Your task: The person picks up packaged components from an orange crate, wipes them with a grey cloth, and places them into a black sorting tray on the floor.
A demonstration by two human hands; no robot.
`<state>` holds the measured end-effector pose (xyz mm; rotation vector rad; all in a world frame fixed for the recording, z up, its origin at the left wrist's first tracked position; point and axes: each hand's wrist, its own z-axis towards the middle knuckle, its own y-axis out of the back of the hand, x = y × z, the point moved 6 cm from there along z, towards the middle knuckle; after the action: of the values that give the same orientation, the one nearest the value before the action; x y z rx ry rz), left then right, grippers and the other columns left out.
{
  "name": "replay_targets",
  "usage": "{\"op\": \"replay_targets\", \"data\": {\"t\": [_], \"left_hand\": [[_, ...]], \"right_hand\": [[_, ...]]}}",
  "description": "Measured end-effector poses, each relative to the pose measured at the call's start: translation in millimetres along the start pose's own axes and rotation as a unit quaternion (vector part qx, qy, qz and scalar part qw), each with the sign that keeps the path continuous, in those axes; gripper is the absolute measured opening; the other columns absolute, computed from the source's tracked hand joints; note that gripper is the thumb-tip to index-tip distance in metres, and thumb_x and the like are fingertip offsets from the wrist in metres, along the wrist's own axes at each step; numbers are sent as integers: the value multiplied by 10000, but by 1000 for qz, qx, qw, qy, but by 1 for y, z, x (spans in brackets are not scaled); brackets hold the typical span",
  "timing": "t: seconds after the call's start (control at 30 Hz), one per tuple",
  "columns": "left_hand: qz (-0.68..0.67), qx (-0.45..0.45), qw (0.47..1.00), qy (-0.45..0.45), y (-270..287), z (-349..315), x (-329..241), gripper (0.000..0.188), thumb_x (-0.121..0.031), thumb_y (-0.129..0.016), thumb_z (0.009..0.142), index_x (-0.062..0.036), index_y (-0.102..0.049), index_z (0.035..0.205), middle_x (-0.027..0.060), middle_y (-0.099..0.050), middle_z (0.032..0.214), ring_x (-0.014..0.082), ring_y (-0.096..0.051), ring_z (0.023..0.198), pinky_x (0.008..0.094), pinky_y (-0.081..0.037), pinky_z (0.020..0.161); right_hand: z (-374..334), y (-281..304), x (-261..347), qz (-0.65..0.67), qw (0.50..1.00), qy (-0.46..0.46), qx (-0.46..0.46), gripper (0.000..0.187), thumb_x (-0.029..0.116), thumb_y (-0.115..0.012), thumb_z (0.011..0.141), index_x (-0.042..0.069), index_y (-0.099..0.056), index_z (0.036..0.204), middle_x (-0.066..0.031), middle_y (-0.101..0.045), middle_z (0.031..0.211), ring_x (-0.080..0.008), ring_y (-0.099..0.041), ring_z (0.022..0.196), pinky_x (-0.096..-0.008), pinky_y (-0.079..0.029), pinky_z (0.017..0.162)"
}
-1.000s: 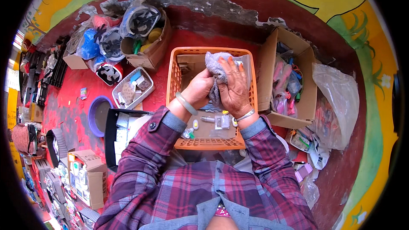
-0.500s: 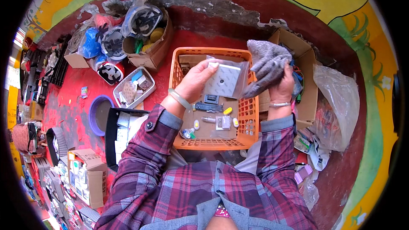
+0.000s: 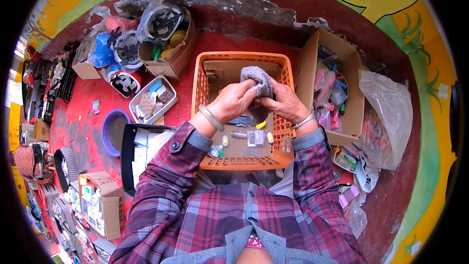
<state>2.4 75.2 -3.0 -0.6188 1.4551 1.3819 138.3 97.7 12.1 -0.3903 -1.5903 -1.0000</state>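
Over the orange plastic basket (image 3: 286,154), my two hands meet around a bunched grey fuzzy glove (image 3: 257,79). Fingers of my left hand (image 3: 233,99) are closed on its near left side. My right hand (image 3: 286,101) grips it from the right, thumb and fingers bent inward. A darker fold hangs below the fingers. Lower in the basket lie a blue-grey flat part (image 3: 242,120), a clear plastic piece (image 3: 255,138), a yellow piece (image 3: 261,125) and small white-and-yellow oval pieces (image 3: 270,138). My hands hide part of the basket's contents.
To the right stands an open cardboard box (image 3: 352,117) of bagged items, beside a clear plastic bag (image 3: 391,112). On the left are a white basket (image 3: 168,101), a purple basin (image 3: 108,137) and a black box (image 3: 128,166). A box with helmets (image 3: 178,63) sits farther back.
My right hand has brought the grey glove leftward to my left hand, and both now hold it bunched. The clear bag with a white square plate, earlier in my left hand, is no longer visible.
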Motion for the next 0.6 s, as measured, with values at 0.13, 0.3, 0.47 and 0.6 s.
{"op": "replay_targets", "data": {"t": [0.13,0.3,0.47,0.6], "left_hand": [[90,-50,994,-36,4,-4,-20,206,-205,-437,929,-18,-522,917,197,-592,772,366,-584,746,424,-469,658],[222,-149,952,-150,9,-5,-34,216,-217,-419,934,-44,-497,830,197,-569,705,399,-565,716,474,-453,632],[168,-141,973,-68,14,-3,-30,248,-222,-414,947,-32,-509,821,193,-567,693,398,-567,708,457,-455,609],[51,-192,978,-69,29,-4,-19,266,-213,-428,953,-11,-546,826,196,-572,701,388,-570,688,423,-450,597]], "right_hand": [[1,0,7,-55,996,60,-45,411,274,-664,798,64,-554,1134,-191,-636,995,-358,-615,935,-398,-478,808],[-1,1,11,-162,985,31,-57,316,274,-676,781,54,-598,993,-181,-649,889,-375,-617,853,-412,-489,736],[-3,6,12,-153,987,29,-31,336,279,-704,760,58,-604,993,-170,-654,896,-350,-627,855,-389,-492,736],[-4,5,4,-76,997,10,-19,345,220,-731,749,49,-613,1025,-145,-668,900,-274,-653,830,-349,-495,749]]}}
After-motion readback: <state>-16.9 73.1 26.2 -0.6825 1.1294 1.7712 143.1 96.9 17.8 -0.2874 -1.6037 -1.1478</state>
